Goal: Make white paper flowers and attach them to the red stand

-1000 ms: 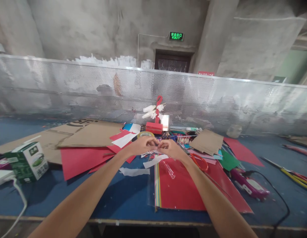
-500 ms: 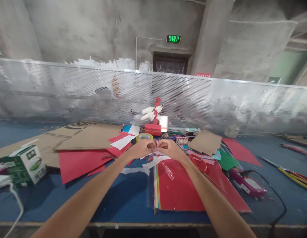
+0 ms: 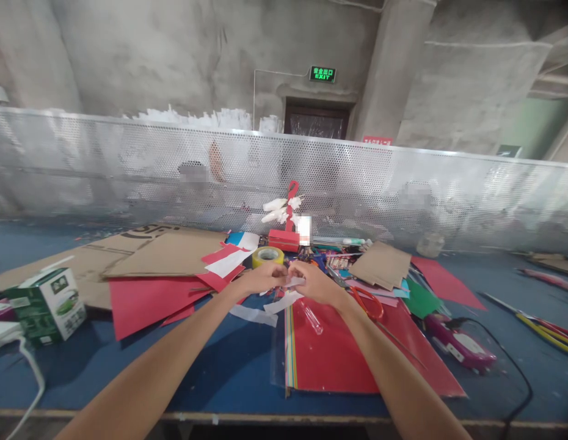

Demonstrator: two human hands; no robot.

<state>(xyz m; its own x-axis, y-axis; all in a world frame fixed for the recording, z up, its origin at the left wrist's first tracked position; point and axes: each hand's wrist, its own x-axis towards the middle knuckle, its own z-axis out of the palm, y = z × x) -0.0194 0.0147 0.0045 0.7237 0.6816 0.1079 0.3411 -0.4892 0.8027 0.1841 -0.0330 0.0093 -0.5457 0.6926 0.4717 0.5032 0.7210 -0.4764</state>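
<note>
My left hand (image 3: 264, 277) and my right hand (image 3: 312, 283) meet over the middle of the table, fingertips pinched close together. Between them shows a small strip of white paper (image 3: 294, 282), partly covered by the fingers. Just below, a loose white strip (image 3: 284, 302) lies by the edge of a stack of coloured paper with red on top (image 3: 334, 360). Another white strip (image 3: 254, 315) rests on the blue table to its left. A clear plastic tube (image 3: 313, 318) lies on the red paper. Behind my left hand is a yellow roll of tape (image 3: 267, 256).
Cardboard sheets (image 3: 169, 253) and red paper (image 3: 151, 302) lie at left, beside a green-and-white box (image 3: 48, 305). To the right are red-handled scissors (image 3: 369, 304), a purple glue gun (image 3: 460, 343) and yellow-handled pliers (image 3: 540, 327). White flowers on a red stand (image 3: 291, 208) are behind.
My hands have shifted slightly and the fingers have turned, so more of the white strip between them shows. The loose strips below have barely moved.
</note>
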